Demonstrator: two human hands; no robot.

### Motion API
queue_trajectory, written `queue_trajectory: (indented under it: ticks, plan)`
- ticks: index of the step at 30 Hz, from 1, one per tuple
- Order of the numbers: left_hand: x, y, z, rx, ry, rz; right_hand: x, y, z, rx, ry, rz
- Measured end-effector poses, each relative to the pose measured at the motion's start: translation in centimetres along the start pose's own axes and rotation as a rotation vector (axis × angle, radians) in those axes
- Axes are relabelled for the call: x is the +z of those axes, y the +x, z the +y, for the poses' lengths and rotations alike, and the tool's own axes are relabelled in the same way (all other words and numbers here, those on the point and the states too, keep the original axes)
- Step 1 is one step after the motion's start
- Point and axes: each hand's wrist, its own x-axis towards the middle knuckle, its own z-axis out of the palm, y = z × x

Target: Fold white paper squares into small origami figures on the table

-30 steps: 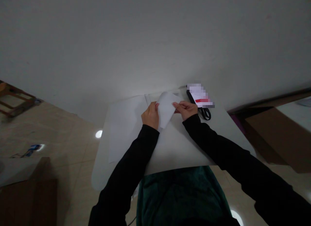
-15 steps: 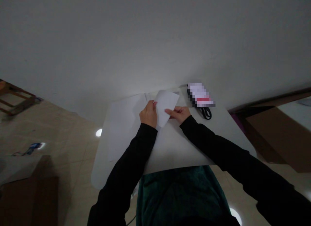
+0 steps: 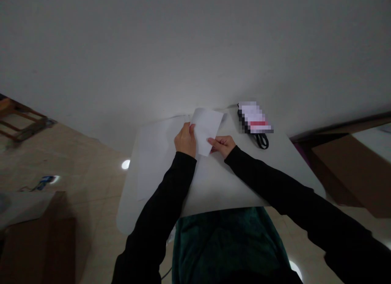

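**small white sheet pinched between two hands**

a pale wall [image 3: 195,51] fills the upper view, with a tiled floor [image 3: 82,202] off to the left. ahead is a white table [image 3: 232,190], its near edge just beyond a dark green garment [image 3: 229,247]. a large paper sheet [image 3: 152,166] lies flat on the table's left side. a small white sheet [image 3: 206,127] sits tilted between the hands, near the table's far edge. the left hand [image 3: 185,140] has its fingers bunched together, clamped on the sheet's left edge. the right hand [image 3: 222,146] has its fingers together, tips at the lower right edge, but whether they grip i cannot tell. a loose hold there could let the sheet slip or crease. farther right lies a packet [image 3: 255,119] with black loops [image 3: 262,141]; its label is pixelated around a red band, and no brand or writing can be read.
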Motion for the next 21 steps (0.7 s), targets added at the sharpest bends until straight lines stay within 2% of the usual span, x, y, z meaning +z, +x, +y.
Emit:
queue_trajectory:
  ticks: [4, 10, 16, 21]
  plan:
    - [0.13, 0.03, 0.08, 0.001, -0.023, 0.01, 0.12, -0.07, 0.14, -0.052, -0.009, 0.062]
    - [0.0, 0.15, -0.35, -0.029, -0.013, 0.052, 0.57, -0.51, -0.09, 0.01, -0.063, -0.011]
    - [-0.05, 0.14, -0.24, -0.011, -0.033, 0.068, 0.62, -0.68, 0.13, -0.061, -0.096, 0.036]
    - [-0.15, 0.3, -0.48, -0.036, -0.046, 0.099, 0.79, -0.97, 0.5, -0.003, -0.209, -0.105]
